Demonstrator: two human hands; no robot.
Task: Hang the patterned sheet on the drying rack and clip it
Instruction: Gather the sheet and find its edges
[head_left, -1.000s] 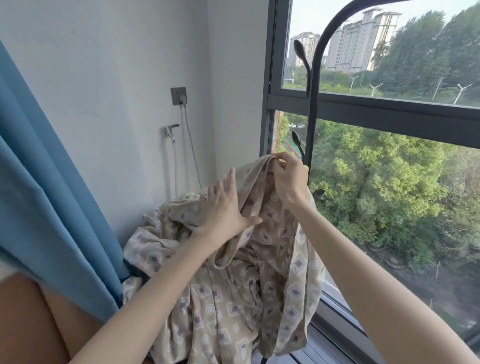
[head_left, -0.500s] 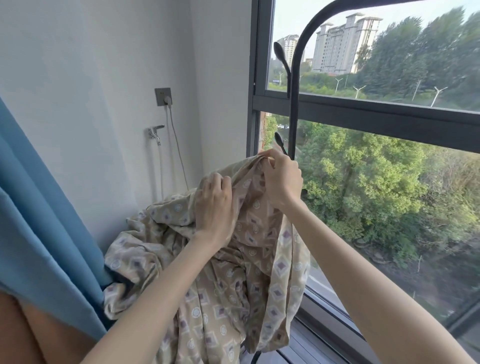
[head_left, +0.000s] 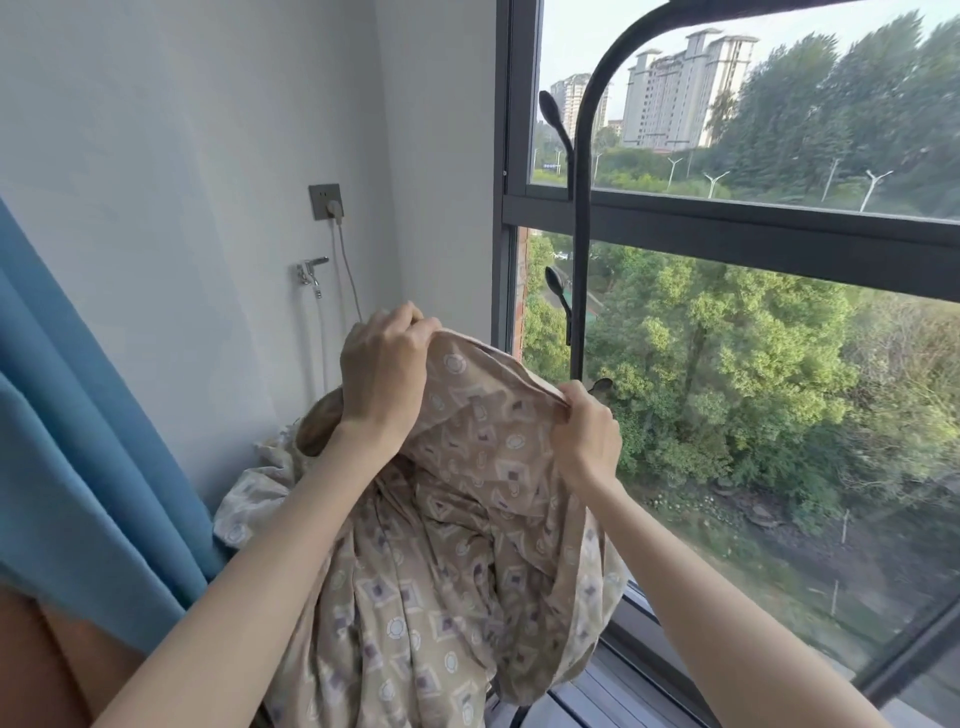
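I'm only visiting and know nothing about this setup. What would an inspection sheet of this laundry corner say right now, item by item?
Surface: no table; a grey ledge runs under the window, partly hidden by cloth.
Job's things: patterned sheet bunched in a heap, one edge lifted; black drying rack upright by the glass, no cloth on its visible pole; clips, nothing seen.
Clutter: nothing seen.
Grippers (hands): left hand and right hand each grip the sheet's raised edge, apart from one another.
Cables: white cable hangs from the wall socket.
Surroundings: blue curtain at left, wall tap, trees outside.
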